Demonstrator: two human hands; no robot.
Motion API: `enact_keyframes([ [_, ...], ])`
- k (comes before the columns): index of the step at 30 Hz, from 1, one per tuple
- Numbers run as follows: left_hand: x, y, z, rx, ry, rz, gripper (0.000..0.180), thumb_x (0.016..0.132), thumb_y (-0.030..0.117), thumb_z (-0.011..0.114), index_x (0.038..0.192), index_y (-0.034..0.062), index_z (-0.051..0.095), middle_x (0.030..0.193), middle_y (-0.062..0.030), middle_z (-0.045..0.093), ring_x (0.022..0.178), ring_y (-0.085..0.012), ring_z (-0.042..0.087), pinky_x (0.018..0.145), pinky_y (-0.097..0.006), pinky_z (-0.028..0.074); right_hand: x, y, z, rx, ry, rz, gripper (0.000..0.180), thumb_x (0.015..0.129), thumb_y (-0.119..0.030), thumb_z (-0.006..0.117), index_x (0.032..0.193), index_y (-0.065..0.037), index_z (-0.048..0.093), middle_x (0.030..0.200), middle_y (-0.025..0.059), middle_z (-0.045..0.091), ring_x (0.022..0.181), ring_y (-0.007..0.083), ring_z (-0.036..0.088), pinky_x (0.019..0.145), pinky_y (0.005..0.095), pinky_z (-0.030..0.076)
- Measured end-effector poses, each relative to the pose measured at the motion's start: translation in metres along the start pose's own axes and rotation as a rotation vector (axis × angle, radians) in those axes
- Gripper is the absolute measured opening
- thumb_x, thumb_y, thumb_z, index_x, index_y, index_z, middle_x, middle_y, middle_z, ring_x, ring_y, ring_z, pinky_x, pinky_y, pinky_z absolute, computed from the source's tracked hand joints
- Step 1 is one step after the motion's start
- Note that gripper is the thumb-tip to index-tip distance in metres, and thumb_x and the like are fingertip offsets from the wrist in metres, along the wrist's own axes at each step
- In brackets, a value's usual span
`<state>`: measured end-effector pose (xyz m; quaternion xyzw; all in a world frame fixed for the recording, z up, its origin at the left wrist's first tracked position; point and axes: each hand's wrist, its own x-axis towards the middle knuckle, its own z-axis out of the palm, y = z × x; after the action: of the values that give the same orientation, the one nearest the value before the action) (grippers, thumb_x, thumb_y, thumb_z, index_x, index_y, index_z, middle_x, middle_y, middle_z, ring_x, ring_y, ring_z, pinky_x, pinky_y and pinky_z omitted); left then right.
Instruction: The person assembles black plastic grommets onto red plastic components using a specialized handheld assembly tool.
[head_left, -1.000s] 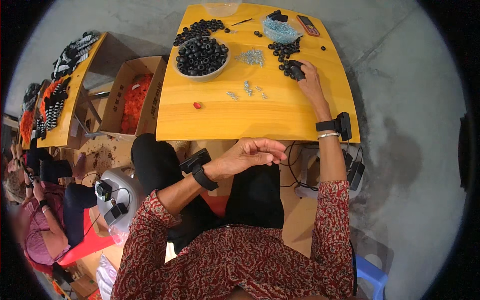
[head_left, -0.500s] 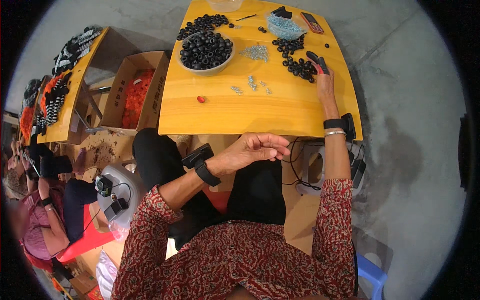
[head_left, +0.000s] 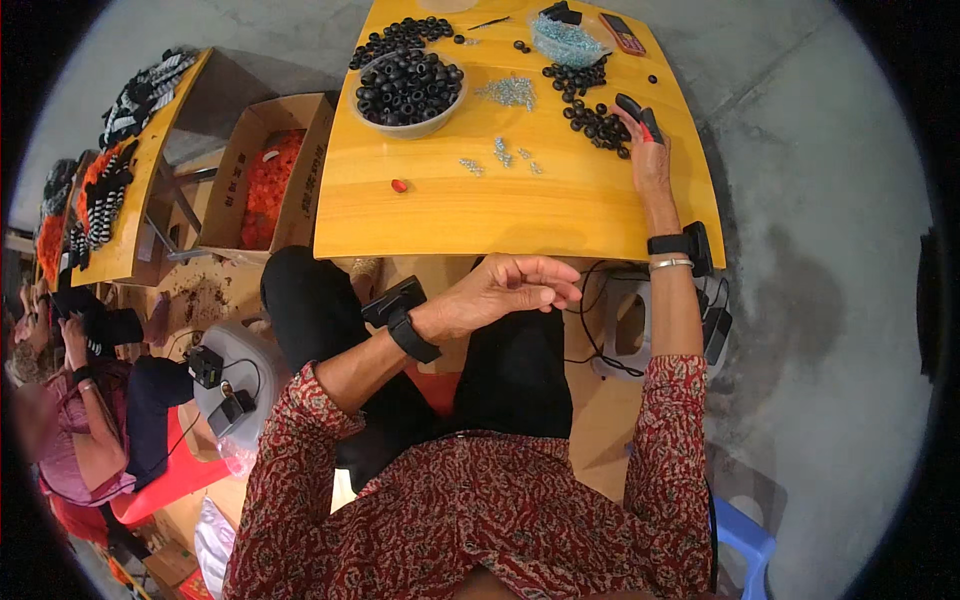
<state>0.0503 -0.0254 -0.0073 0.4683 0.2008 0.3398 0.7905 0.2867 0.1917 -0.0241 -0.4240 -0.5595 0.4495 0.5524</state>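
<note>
Over the right side of the yellow table, my right hand (head_left: 650, 160) is closed on a tool with black-and-red handles, which looks like pliers (head_left: 640, 115); its jaws are hard to make out. Right beside those fingers is a loose cluster of black round beads (head_left: 597, 128). My left hand (head_left: 510, 285) hovers in front of the table's near edge, above my lap. Its fingers are stretched and slightly bent, with the thumb apart and nothing visible between them. Small pale-blue bits (head_left: 502, 152) lie in little groups mid-table, with a red piece (head_left: 399, 186) to their left.
A clear bowl of black beads (head_left: 410, 95) stands on the table (head_left: 480, 220), a tub of pale-blue pieces (head_left: 568, 42) and a phone (head_left: 622, 33) farther back. Left of it is a cardboard box (head_left: 230, 200) with orange material. A co-worker (head_left: 95, 430) sits at far left.
The red part of the pliers has shifted right across my right hand, and the fingers now show on its left. My left hand has barely moved. The view has shifted slightly.
</note>
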Motion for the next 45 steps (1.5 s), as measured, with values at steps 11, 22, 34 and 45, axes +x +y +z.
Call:
enact_keyframes([
  [11, -0.001, -0.008, -0.005, -0.014, 0.012, -0.017, 0.031, 0.094, 0.006, 0.049, 0.124, 0.0043, 0.052, 0.113, -0.0066, 0.061, 0.101, -0.0118, 0.057, 0.088, -0.024, 0.045, 0.066, 0.007, -0.057, -0.631, 0.273, 0.088, 0.028, 0.091, -0.008, 0.048, 0.114, 0.005, 0.057, 0.097, 0.0107, 0.06, 0.085, 0.0173, 0.057, 0.071, 0.026, 0.044],
  [22, 0.006, -0.018, 0.002, -0.026, -0.047, -0.056, 0.032, 0.092, 0.011, 0.055, 0.123, 0.0043, 0.053, 0.113, -0.008, 0.061, 0.104, -0.0139, 0.056, 0.091, -0.028, 0.045, 0.147, 0.049, -0.095, -1.464, 0.042, -0.251, 0.039, 0.085, -0.002, 0.05, 0.124, 0.002, 0.052, 0.14, 0.0161, 0.038, 0.119, 0.032, 0.046, 0.098, 0.0384, 0.04],
  [34, 0.005, -0.015, 0.001, -0.024, -0.032, -0.046, 0.031, 0.091, 0.008, 0.055, 0.122, 0.0037, 0.054, 0.112, -0.0067, 0.061, 0.104, -0.0135, 0.057, 0.091, -0.028, 0.045, 0.114, 0.044, -0.074, -1.258, 0.107, -0.253, 0.033, 0.081, 0.0, 0.054, 0.114, 0.003, 0.058, 0.117, 0.0194, 0.056, 0.104, 0.0332, 0.054, 0.09, 0.0389, 0.045],
  [45, -0.007, 0.015, -0.001, 0.049, 0.168, 0.112, 0.029, 0.093, 0.009, 0.051, 0.121, 0.0033, 0.054, 0.111, -0.0069, 0.062, 0.1, -0.0124, 0.058, 0.087, -0.026, 0.046, -0.047, -0.066, 0.012, 0.796, -0.068, 0.111, 0.031, 0.091, -0.003, 0.049, 0.12, 0.008, 0.048, 0.106, 0.0184, 0.058, 0.09, 0.0236, 0.055, 0.079, 0.0323, 0.048],
])
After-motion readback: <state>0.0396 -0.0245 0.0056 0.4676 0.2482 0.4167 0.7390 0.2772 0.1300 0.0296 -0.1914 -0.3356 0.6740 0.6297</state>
